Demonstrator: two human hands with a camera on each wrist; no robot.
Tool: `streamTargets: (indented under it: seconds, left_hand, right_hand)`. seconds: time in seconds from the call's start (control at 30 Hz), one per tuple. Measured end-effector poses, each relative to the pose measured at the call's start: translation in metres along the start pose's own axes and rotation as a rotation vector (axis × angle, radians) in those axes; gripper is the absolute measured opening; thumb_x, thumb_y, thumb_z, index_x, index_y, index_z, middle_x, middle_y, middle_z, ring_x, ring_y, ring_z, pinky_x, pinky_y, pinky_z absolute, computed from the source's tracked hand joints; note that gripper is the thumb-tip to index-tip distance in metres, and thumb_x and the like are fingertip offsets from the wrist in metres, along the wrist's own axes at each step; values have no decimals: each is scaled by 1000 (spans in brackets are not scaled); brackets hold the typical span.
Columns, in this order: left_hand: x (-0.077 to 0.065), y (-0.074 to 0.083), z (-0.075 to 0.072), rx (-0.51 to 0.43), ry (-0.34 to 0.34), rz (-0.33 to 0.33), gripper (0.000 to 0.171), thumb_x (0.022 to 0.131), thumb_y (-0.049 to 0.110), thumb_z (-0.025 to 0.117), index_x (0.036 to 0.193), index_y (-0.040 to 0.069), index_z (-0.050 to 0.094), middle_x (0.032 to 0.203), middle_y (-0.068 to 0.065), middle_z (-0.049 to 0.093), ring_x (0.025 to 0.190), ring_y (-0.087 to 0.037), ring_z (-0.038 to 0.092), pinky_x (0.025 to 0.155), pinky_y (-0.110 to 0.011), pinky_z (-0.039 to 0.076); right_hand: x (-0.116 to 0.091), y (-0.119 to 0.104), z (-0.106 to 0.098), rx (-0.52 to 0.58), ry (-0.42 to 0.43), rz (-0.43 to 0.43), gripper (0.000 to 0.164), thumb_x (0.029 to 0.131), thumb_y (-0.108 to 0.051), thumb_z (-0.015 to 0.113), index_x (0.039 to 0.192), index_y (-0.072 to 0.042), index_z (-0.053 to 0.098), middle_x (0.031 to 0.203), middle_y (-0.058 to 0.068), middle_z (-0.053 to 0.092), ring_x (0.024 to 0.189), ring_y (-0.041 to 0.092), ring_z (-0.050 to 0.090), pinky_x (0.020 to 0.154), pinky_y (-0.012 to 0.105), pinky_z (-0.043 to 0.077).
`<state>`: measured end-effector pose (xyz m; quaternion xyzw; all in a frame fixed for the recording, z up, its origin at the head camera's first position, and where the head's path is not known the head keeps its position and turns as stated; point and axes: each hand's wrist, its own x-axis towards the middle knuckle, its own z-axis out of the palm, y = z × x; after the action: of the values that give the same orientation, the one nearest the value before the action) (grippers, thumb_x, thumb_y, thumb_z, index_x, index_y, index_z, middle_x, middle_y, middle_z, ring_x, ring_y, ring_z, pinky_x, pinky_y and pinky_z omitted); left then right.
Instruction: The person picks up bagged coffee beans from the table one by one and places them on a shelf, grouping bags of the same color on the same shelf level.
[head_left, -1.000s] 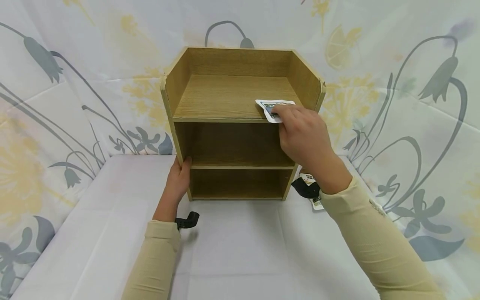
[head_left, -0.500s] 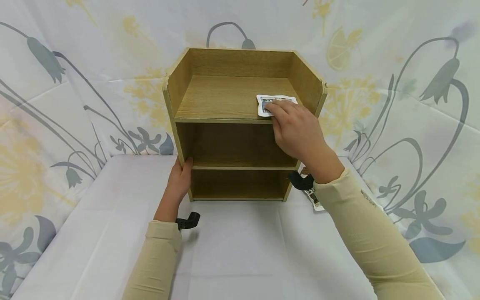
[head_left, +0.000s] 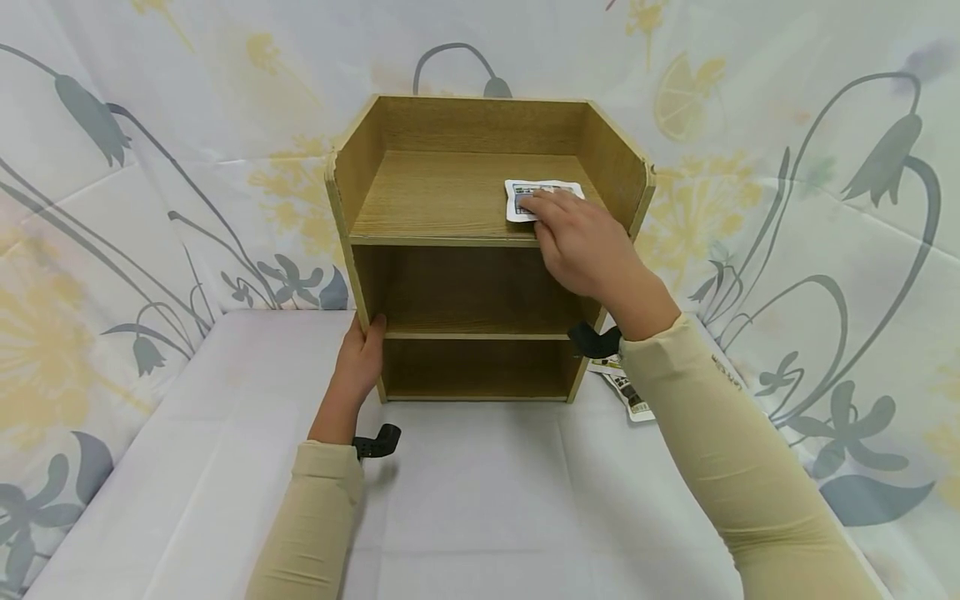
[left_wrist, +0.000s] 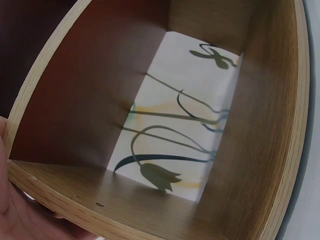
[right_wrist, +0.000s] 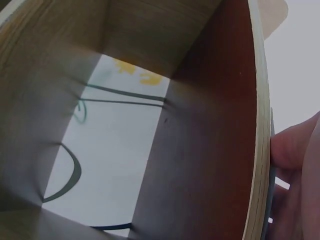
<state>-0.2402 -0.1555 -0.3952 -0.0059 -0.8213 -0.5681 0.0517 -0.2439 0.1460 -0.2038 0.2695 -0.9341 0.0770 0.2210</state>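
A small wooden shelf unit (head_left: 480,336) with three levels stands upright against the cloth backdrop. My left hand (head_left: 358,362) grips its left side panel low down, thumb along the front edge; in the left wrist view the same hand (left_wrist: 25,215) shows at the panel's edge. On the right part of the top level lies a small white sachet (head_left: 517,205) with blue print. My right hand (head_left: 588,246) rests its fingers on this sachet, covering much of it, with the thumb by the board's front edge. The right wrist view mostly shows a compartment from below, hiding the sachet's face.
More printed sachets (head_left: 632,400) lie on the white table cloth (head_left: 480,500) to the right of the shelf unit, partly behind the right forearm. A flowered cloth (head_left: 225,100) hangs behind and at both sides.
My right hand has moved the sachet from a tilted pose at the top board's front edge to lying flat, farther back and slightly left. The left hand has kept its hold.
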Motion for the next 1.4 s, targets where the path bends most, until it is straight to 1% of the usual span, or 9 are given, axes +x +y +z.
streamTargets:
  seconds: [0.13, 0.3, 0.63, 0.83, 1.1, 1.2, 1.27, 1.33, 1.4]
  left_hand:
    - [0, 0, 0, -1, 3, 5, 65, 102, 52, 27, 156, 18, 15, 153, -20, 33, 138, -39, 37, 112, -59, 29]
    - [0, 1, -1, -4, 8, 9, 65, 102, 51, 27, 156, 18, 16, 154, -19, 33, 138, -38, 37, 112, -58, 29]
    - [-1, 3, 0, 2, 5, -5, 65, 101, 52, 27, 156, 19, 15, 155, -18, 31, 139, -38, 35, 112, -59, 28]
    - [-1, 1, 1, -3, 1, 3, 65, 101, 53, 27, 156, 19, 15, 154, -18, 32, 139, -38, 36, 112, -59, 29]
    - [-1, 0, 1, 10, 7, 8, 65, 102, 51, 27, 156, 17, 17, 153, -20, 34, 137, -39, 38, 112, -58, 30]
    - [0, 1, 0, 14, 9, 7, 65, 102, 51, 27, 156, 16, 17, 153, -20, 34, 137, -39, 38, 112, -58, 29]
    - [0, 1, 0, 16, 10, 5, 65, 102, 51, 27, 156, 16, 17, 153, -20, 34, 138, -39, 37, 112, -58, 29]
    - [-1, 1, 0, 13, 10, 5, 65, 102, 51, 27, 156, 16, 17, 153, -20, 33, 138, -38, 36, 112, -58, 29]
    - [-1, 1, 0, 12, 11, 6, 65, 102, 51, 27, 156, 17, 17, 154, -19, 33, 139, -38, 36, 113, -58, 28]
  right_hand:
    - [6, 3, -3, 39, -71, 18, 44, 102, -18, 33, 143, -13, 48, 149, 11, 46, 141, 32, 37, 116, 45, 28]
    - [12, 6, -5, 48, -143, 45, 47, 102, -21, 28, 147, -17, 44, 153, 9, 40, 145, 29, 31, 117, 47, 26]
    - [14, 5, -10, 71, -194, 65, 48, 102, -21, 27, 149, -18, 41, 156, 8, 35, 147, 27, 27, 119, 47, 22]
    - [10, 6, -7, 71, -153, 59, 48, 102, -19, 27, 148, -18, 42, 155, 7, 37, 145, 27, 30, 119, 49, 21]
    - [-2, 5, -6, 84, -83, 57, 46, 101, -16, 33, 146, -16, 45, 152, 8, 41, 144, 29, 33, 117, 52, 22]
    - [-8, 4, -8, 95, -34, 36, 45, 101, -16, 36, 144, -15, 47, 150, 9, 44, 142, 28, 35, 117, 52, 22]
    - [-13, 3, -8, 104, 10, 7, 43, 100, -14, 39, 142, -13, 49, 148, 10, 46, 141, 28, 38, 116, 49, 25]
    - [-19, 3, -8, 117, 56, -22, 42, 99, -13, 42, 140, -12, 52, 146, 11, 49, 139, 30, 40, 115, 46, 28]
    - [-25, 3, -8, 127, 105, -45, 40, 98, -13, 46, 138, -12, 54, 143, 11, 52, 135, 30, 44, 112, 46, 35]
